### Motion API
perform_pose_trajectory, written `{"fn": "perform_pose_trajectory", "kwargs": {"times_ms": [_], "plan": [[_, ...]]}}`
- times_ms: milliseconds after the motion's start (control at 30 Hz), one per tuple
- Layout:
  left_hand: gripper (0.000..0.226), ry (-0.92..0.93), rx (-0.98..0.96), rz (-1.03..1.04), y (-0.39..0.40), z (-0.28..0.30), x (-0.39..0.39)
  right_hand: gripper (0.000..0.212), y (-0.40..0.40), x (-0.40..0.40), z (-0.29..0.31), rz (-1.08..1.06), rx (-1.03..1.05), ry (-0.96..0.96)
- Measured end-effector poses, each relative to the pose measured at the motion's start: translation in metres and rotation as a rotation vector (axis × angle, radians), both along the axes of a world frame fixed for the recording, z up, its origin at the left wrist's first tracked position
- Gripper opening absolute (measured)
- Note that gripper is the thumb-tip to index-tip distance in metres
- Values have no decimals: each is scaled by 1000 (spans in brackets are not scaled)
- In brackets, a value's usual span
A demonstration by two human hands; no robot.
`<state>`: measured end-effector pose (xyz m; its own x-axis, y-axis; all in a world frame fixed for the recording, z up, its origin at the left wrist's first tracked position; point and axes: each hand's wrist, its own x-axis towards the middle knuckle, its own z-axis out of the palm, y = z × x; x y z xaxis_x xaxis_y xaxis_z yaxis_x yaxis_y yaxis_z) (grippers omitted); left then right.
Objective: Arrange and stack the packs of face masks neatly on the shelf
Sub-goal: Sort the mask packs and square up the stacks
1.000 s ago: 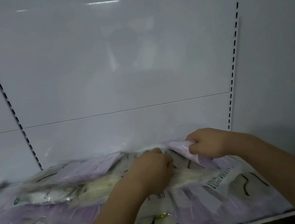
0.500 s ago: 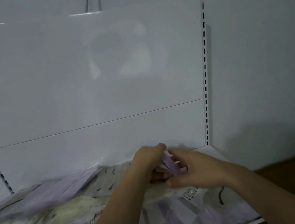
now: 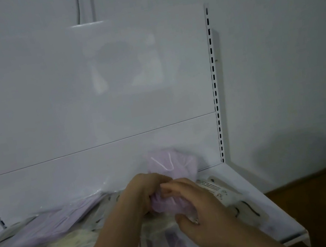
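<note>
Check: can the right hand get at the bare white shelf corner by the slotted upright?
Probably yes. The right hand grips the crumpled lilac mask pack with the left hand; the white shelf corner beside it lies bare, nothing between, but it must let go first.

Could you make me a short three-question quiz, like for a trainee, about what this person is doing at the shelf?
1. True or false: both hands are on the lilac plastic-wrapped mask pack raised above the pile.
2. Multiple choice: where is the bare part of the white metal shelf? A) at its right end B) in its middle C) nowhere
3. Fill in: the heap of clear-wrapped lilac and white mask packs lies to the ____ of the hands.

Key
1. True: the left hand and right hand both grip it.
2. A
3. left
</note>
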<state>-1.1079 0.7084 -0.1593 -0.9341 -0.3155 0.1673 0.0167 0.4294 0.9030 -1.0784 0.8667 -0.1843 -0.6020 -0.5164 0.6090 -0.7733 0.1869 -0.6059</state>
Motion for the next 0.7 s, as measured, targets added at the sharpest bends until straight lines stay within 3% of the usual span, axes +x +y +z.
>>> {"fn": "perform_pose_trajectory", "kwargs": {"times_ms": [33,67,100,167,233,267,400,600,700], "plan": [[26,-133,222,15,5,16,-4,53,0,1,2,-15,-62,21],[11,-214,261,-35,0,23,-2,45,1,1,4,-77,-150,36],[16,-216,366,-61,-10,32,-2,37,2,-1,8,-192,-247,17],[26,-22,475,-100,-15,40,9,33,5,-13,20,-443,-372,-166],[27,69,482,-147,-13,47,24,54,5,-25,34,-431,-352,-479],[28,83,437,-149,-12,49,30,56,1,-27,40,-372,-307,-532],[33,91,252,-135,-9,58,59,43,-32,-14,51,-226,-133,-358],[20,185,283,39,-42,68,99,30,-74,14,52,-126,-262,-195],[38,276,305,103,-75,73,126,50,-106,32,57,-75,-239,-152]]}}
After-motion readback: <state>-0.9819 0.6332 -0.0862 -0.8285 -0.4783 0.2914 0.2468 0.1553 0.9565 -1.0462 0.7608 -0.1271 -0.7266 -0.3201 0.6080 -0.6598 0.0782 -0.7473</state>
